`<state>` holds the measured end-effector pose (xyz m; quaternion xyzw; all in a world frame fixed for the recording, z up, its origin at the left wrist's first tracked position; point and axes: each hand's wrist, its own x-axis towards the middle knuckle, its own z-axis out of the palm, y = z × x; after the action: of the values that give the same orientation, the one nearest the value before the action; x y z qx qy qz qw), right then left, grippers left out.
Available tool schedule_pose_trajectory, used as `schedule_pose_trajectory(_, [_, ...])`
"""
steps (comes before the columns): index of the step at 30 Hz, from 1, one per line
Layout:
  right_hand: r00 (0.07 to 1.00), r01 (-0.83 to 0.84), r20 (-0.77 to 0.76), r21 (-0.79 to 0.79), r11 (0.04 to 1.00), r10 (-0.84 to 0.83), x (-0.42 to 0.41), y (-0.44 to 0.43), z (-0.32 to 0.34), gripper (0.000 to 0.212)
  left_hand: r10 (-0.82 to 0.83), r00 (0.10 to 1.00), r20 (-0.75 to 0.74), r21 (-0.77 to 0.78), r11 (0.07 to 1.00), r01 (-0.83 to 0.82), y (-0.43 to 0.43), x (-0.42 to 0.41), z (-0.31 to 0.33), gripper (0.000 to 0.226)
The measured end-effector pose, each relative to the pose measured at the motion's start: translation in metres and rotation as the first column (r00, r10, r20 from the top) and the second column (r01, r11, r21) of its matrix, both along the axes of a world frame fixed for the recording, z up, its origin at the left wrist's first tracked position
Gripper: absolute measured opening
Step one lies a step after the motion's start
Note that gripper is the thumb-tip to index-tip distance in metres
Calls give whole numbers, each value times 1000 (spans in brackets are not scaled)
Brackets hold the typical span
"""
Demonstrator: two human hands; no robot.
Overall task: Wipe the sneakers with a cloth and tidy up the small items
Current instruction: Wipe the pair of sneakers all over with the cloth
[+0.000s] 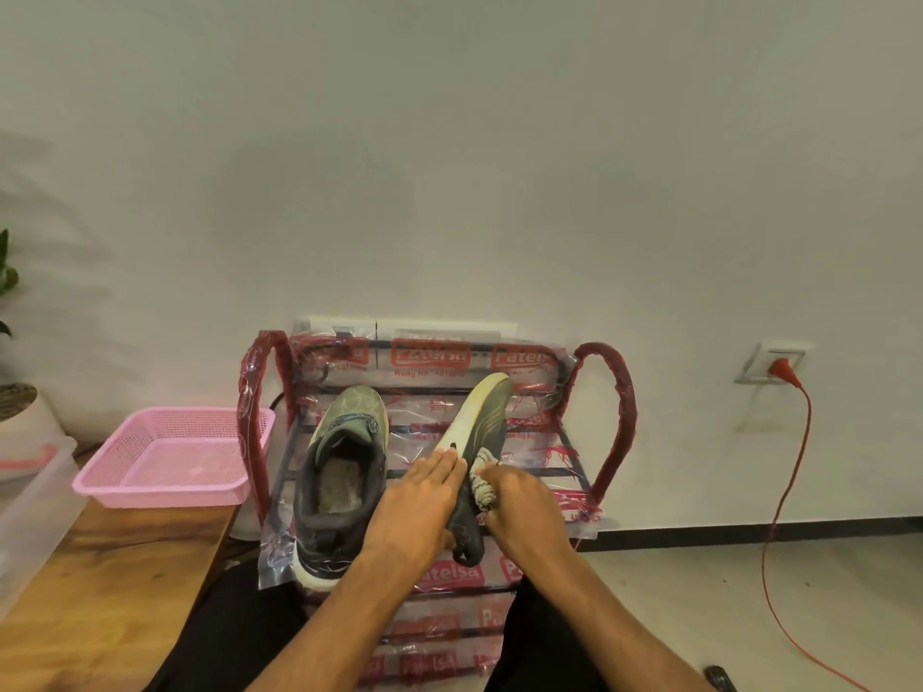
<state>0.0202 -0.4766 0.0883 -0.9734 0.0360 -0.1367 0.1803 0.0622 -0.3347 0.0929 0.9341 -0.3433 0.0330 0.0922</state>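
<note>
Two dark grey-green sneakers are on a plastic-wrapped shoe rack point(612, 412). One sneaker point(344, 472) sits upright on the left of the top shelf, opening up. The other sneaker point(482, 417) is tipped on its side, pale sole facing left. My left hand point(419, 506) holds this tilted sneaker from the sole side, fingers along it. My right hand point(519, 506) grips a white cloth point(482, 479) with dark stitching and presses it against the shoe's upper.
A pink mesh basket point(170, 459) stands on a wooden table point(105, 581) at left, beside a clear plastic box point(30, 506) and a potted plant point(15, 392). A red cable point(789, 467) runs from a wall socket down across the floor at right.
</note>
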Motion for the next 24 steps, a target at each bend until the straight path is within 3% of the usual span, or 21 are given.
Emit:
schedule_pose_trajectory(5, [994, -106, -4, 7, 994, 107, -9, 10, 2, 41, 15, 1000, 7, -46, 999, -14, 4, 5, -1, 93])
schedule_pose_trajectory(10, [998, -10, -65, -74, 997, 5, 8, -12, 3, 32, 17, 999, 33, -33, 999, -16, 2, -2, -5, 95])
schedule_pose_trajectory(16, [990, 144, -29, 137, 980, -141, 17, -25, 19, 25, 89, 995, 41, -106, 991, -84, 7, -10, -14, 89])
schedule_pose_trajectory(20, [998, 61, 17, 204, 977, -66, 14, -14, 21, 34, 91, 993, 73, -108, 991, -83, 3, -16, -16, 86])
schedule_pose_trajectory(24, [1000, 0, 8, 140, 990, -2, 11, -4, 15, 38, 63, 997, 54, -105, 993, -57, 4, -18, -18, 87])
